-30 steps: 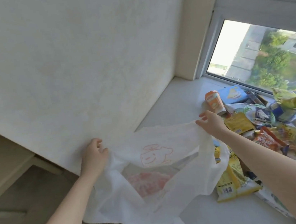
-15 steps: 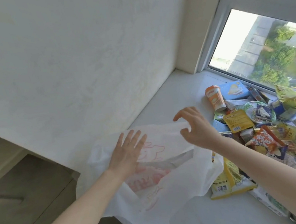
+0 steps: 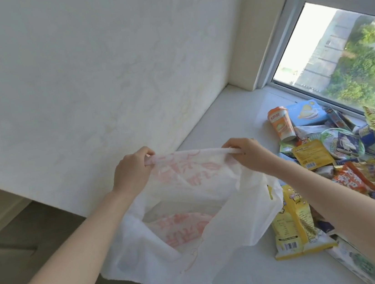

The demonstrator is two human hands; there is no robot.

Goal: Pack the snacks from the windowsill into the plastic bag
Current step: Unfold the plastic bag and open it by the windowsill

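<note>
Between my two hands the far edge of the plastic bag (image 3: 191, 213) is stretched taut. My left hand (image 3: 133, 170) pinches the rolled rim at one end, thumb against curled fingers, and my right hand (image 3: 245, 155) pinches it at the other, so both are closed on the bag's rim and hold it up off the windowsill (image 3: 237, 111).

Below that raised edge the mouth sags open toward me. The near side droops over the front of the sill, and I can see red printing through the thin white film. I cannot make out anything lying inside it yet.

Just to my right the snacks (image 3: 341, 157) lie in a loose heap along the window (image 3: 342, 54): an orange cup (image 3: 280, 123) standing near the glass, a blue box (image 3: 306, 113) behind it, a yellow packet (image 3: 292, 223) touching the bag's right flank, and many small wrappers beyond.

I judge the step to be opening the bag before loading. To do it well I should keep the rim tight, let the bottom settle on the sill rather than hang off the edge, then hold the mouth with my left hand so my right is free to reach the heap. Heavy, boxy things should go in first; the film looks flimsy.
</note>
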